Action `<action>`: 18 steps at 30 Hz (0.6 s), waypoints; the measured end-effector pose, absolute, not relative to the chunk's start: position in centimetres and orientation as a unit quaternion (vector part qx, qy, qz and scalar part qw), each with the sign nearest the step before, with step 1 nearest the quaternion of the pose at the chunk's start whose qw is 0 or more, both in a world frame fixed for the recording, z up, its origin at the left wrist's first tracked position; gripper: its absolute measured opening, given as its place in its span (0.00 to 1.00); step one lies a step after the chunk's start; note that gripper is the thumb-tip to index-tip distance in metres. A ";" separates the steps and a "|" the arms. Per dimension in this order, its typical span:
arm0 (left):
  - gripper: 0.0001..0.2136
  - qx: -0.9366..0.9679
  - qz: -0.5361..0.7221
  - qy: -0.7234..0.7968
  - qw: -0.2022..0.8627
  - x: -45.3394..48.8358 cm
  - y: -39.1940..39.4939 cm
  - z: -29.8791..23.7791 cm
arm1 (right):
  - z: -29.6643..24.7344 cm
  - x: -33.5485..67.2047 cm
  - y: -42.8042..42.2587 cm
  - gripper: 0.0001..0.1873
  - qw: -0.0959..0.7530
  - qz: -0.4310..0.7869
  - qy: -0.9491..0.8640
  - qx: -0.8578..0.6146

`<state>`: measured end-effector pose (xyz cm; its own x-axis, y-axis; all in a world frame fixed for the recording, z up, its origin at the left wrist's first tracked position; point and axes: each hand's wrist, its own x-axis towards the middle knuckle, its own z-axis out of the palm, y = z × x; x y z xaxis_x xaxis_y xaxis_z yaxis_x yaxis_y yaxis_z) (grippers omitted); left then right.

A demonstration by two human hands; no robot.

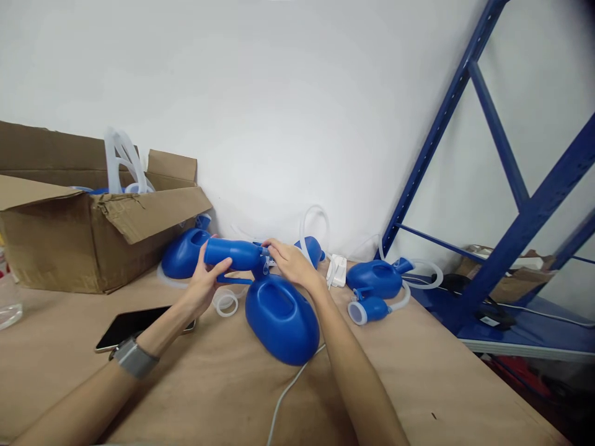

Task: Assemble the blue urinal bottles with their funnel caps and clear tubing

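My left hand (210,272) is wrapped round a blue plastic funnel cup (235,253), held sideways above the table. At the cup's narrow end, my right hand (290,260) pinches the nozzle; its fingertips partly hide what is there. Just below both hands is a blue urinal bottle (281,319) with a moulded grip hollow, its neck towards the cup. A blue strip (235,280) juts out left from near the neck. Under it on the table lies a translucent white ring-shaped piece (225,303).
An open cardboard box (56,241) with clear tubes stands left. More blue urinal bottles (374,279) with tubes lie along the wall. A phone (132,327) lies under my left forearm. A white cable (290,387) crosses the table (223,384). Blue metal shelving (499,136) stands right.
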<state>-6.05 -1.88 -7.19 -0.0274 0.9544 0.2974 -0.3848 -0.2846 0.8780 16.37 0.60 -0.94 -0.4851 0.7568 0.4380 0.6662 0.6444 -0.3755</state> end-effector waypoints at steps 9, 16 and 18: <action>0.35 0.470 0.662 0.342 0.473 -6.2 -0.9 -7.9 | -2.3 16.0 1.8 0.40 0.242 0.098 -0.895 -0.362; 0.30 0.481 0.666 0.410 0.396 -6.6 -1.2 -7.7 | -3.3 15.1 2.2 0.30 0.268 0.083 -0.880 -0.383; 0.28 0.488 0.672 0.433 0.351 -6.6 -1.5 -7.5 | -3.7 14.9 2.2 0.28 0.267 0.061 -0.881 -0.386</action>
<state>-6.63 -1.54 -7.47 -0.2768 0.8941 0.3521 -0.0494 -0.3792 0.9240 14.93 2.18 -3.71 -0.5589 0.7132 0.4230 0.6481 0.6939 -0.3137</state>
